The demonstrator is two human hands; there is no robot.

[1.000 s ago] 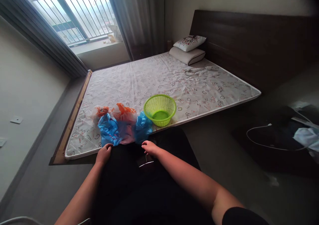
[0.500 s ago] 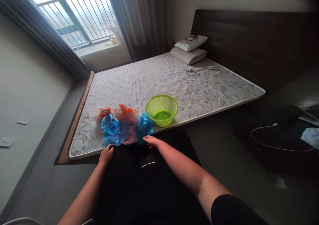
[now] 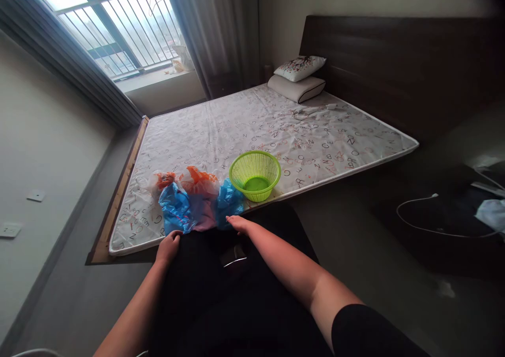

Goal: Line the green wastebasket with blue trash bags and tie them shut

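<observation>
My left hand (image 3: 169, 245) rests against my dark clothing at the mattress edge, just below a crumpled blue plastic bag (image 3: 174, 207). Its visible fingers lie loosely extended, with some of them hidden, and nothing shows in it. Fingers stretched, my right hand (image 3: 238, 224) holds nothing beside a second blue bag (image 3: 230, 199); I cannot tell whether it touches that bag. Between the two blue bags lies a pinkish bag (image 3: 203, 212). Behind them are clear bags with orange print or contents (image 3: 199, 177). A green plastic basket (image 3: 257, 192) stands upright to their right.
A bare mattress (image 3: 221, 128) printed with letters fills the middle. Two stacked pillows (image 3: 298, 86) lie near the dark headboard (image 3: 386, 67). A cable (image 3: 303, 115) is on the mattress. A wooden bed-frame edge (image 3: 122, 191) runs along the left; a white cord (image 3: 410, 201) shows at right.
The view has shifted very slightly. Both hands, the bags and the basket stay essentially where they were.
</observation>
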